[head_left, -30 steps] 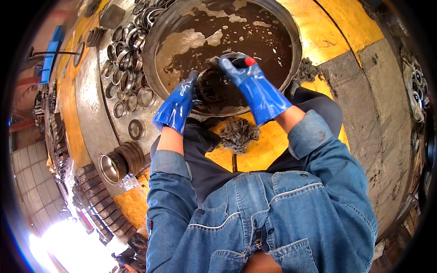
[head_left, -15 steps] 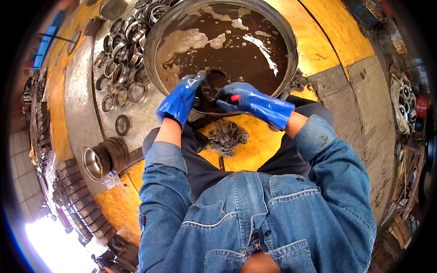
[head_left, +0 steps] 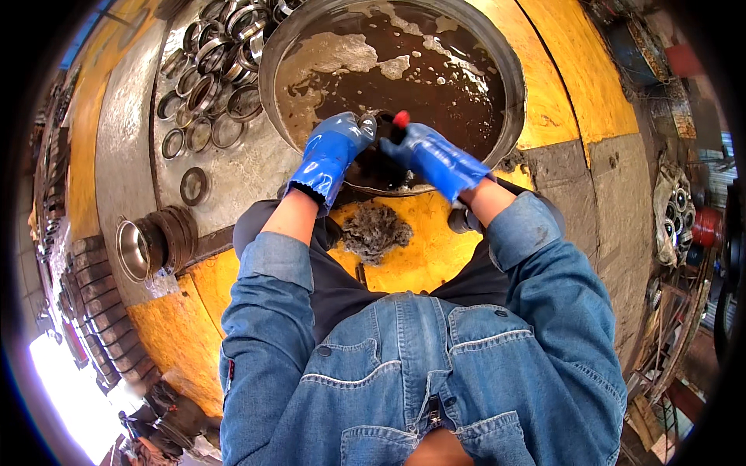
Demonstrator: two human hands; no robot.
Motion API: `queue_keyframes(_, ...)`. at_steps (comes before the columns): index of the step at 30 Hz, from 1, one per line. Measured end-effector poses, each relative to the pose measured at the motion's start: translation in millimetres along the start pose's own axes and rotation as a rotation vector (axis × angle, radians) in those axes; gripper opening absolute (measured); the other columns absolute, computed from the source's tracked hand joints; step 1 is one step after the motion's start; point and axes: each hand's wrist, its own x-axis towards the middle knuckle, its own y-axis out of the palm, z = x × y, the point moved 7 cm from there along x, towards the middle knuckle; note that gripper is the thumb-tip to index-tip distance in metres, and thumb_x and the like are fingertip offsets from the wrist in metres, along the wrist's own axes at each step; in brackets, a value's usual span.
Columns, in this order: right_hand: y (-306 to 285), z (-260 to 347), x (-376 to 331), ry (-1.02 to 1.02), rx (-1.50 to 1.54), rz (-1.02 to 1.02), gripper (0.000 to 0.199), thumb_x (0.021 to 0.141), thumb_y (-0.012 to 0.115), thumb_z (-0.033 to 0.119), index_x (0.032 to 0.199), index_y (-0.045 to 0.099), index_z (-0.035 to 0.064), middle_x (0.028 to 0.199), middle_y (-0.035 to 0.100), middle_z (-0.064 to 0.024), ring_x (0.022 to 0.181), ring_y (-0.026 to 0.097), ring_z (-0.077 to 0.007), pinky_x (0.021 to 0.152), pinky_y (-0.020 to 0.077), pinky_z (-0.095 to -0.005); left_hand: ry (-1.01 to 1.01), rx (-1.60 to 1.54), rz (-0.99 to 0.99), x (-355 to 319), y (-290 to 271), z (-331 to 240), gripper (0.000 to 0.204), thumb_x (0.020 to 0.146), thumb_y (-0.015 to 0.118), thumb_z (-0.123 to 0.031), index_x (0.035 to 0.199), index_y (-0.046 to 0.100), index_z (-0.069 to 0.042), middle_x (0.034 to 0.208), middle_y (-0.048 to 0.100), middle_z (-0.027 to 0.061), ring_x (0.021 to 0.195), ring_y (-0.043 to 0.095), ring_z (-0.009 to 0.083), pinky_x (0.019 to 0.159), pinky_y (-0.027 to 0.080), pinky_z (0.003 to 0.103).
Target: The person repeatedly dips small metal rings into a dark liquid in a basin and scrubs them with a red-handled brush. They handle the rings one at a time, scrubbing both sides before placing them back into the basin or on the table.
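Note:
Over the near side of a large round metal tub (head_left: 270, 85) of dark brown liquid (head_left: 420, 93), both my hands work in blue rubber gloves. My left hand (head_left: 336, 147) has its fingers closed on a dark metal ring (head_left: 384, 118), only partly visible between the gloves. My right hand (head_left: 431, 155), blurred a little, is closed around a small tool with a red end (head_left: 401, 119) and holds it against or close to the ring. The tool's working end is hidden. Pale foam (head_left: 342, 54) floats on the liquid.
Many metal rings (head_left: 203, 93) lie heaped on a metal sheet left of the tub, with one ring (head_left: 194, 186) apart. A stack of larger rings (head_left: 140, 250) stands nearer left. Grey metal shavings or fibre (head_left: 375, 233) lie between my legs. Bagged round parts (head_left: 678, 213) sit far right.
The red end has risen and now points up above my right glove. My left hand has shifted slightly, keeping the ring. The whole view has shifted a little.

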Motion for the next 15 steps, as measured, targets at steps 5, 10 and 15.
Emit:
queue_keyframes(5,20,16,21,-0.363,-0.736,-0.276,0.040,0.100,0.058,0.044,0.115,0.071,0.0091,0.099,0.076,-0.0130,0.095,0.073,-0.0324,0.083,0.0584,-0.0443,0.019,-0.027,0.056,0,-3,-1,0.066,0.100,0.047,-0.059,0.126,0.072,-0.004,0.131,0.068,0.0251,0.126,0.063,0.0420,0.108,0.049,0.048)
queue_keyframes(10,31,4,2,-0.900,-0.584,-0.669,0.031,0.097,0.060,0.028,0.113,0.065,0.0025,0.070,0.067,-0.0098,0.054,0.064,-0.0310,0.050,0.0511,-0.0436,0.127,-0.124,0.065,16,13,4,0.067,0.100,0.047,-0.059,0.129,0.071,-0.004,0.134,0.067,0.0245,0.127,0.062,0.0418,0.109,0.048,0.048)
queue_keyframes(15,23,26,-12,-0.954,-0.743,-0.718,0.030,0.095,0.060,0.016,0.122,0.064,0.0033,0.081,0.069,-0.0125,0.054,0.065,-0.0260,0.044,0.0484,-0.0394,0.039,-0.021,0.045,16,8,11,0.067,0.100,0.048,-0.059,0.131,0.070,-0.004,0.135,0.067,0.0239,0.128,0.062,0.0406,0.111,0.048,0.048)
